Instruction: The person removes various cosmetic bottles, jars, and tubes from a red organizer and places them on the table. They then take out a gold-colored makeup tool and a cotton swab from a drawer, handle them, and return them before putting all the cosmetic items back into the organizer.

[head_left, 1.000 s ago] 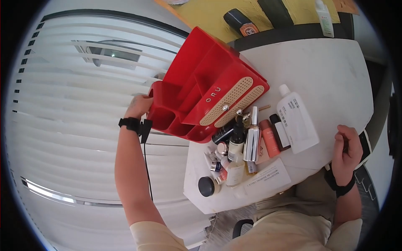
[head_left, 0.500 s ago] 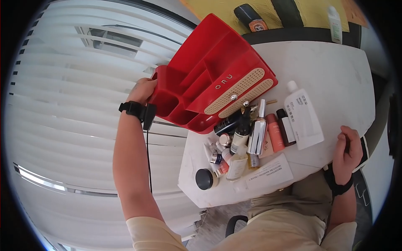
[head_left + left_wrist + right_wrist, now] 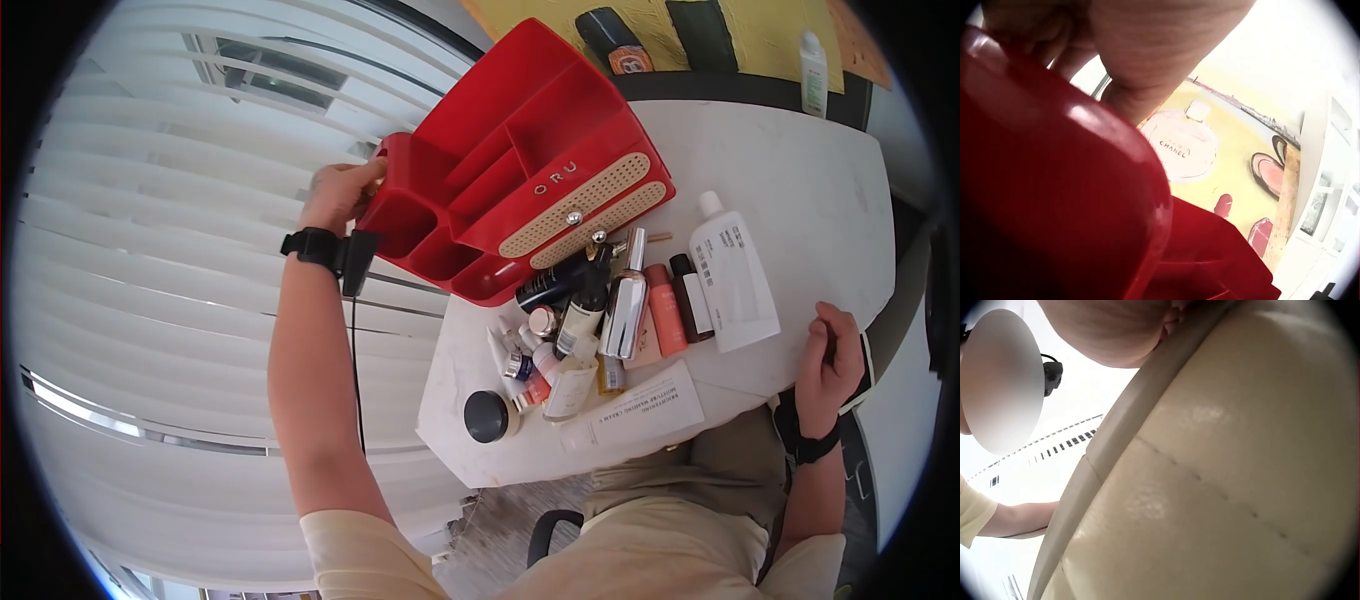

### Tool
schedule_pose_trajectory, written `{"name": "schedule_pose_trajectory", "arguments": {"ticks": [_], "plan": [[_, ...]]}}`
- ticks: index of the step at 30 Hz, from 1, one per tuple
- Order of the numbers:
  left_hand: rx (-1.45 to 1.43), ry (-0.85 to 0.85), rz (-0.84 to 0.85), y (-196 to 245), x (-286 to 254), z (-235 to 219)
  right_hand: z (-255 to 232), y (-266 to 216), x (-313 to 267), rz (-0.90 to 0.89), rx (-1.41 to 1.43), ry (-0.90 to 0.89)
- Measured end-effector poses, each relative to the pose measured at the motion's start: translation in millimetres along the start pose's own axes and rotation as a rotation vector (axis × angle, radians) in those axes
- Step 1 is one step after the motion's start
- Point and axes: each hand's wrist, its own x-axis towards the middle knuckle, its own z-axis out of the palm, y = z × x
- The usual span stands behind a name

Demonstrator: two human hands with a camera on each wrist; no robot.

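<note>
A red organizer with open compartments, perforated cream drawer fronts and ORU lettering stands on the white table. My left hand grips its left end in the head view; part of the fingers is hidden behind the wall. In the left wrist view, the left hand is at the far side of the shiny red rim. By the table's right edge, my right hand hangs loosely curled, holding nothing. In the right wrist view, the right hand is beside a padded cream surface.
Several cosmetics crowd the table before the organizer: a large white bottle, silver bottle, pink bottle, white tube and black-lidded jar. Blinds hang at the left. A yellow painting is behind.
The organizer's left end has swung away from me with my left hand on it, turning it slightly clockwise. My right hand stays about the same. The head view has shifted a little.
</note>
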Motion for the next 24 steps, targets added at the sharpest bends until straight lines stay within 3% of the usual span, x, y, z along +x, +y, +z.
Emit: {"name": "schedule_pose_trajectory", "arguments": {"ticks": [4,6,8,12,14,19,24], "plan": [[-0.043,0.187,0.111,6,-26,-15,4,2,-2,-0.01,-0.001,0.02],[0.032,0.391,0.339,5,-52,-14,3,1,-2,-0.014,-0.004,0.03],[-0.029,0.343,0.482,-12,-77,-8,4,3,-2,-0.022,-0.006,0.039],[-0.099,0.12,0.536,-80,-116,43,5,4,-4,-0.01,0.038,0.047],[0.037,0.039,0.418,-93,-131,69,8,8,-6,-0.007,0.051,0.06],[-0.028,-0.06,0.294,-134,-124,106,7,4,-6,0.05,0.01,0.071],[-0.012,-0.108,0.308,-146,-120,120,8,5,-6,0.02,0.016,0.079]]}}
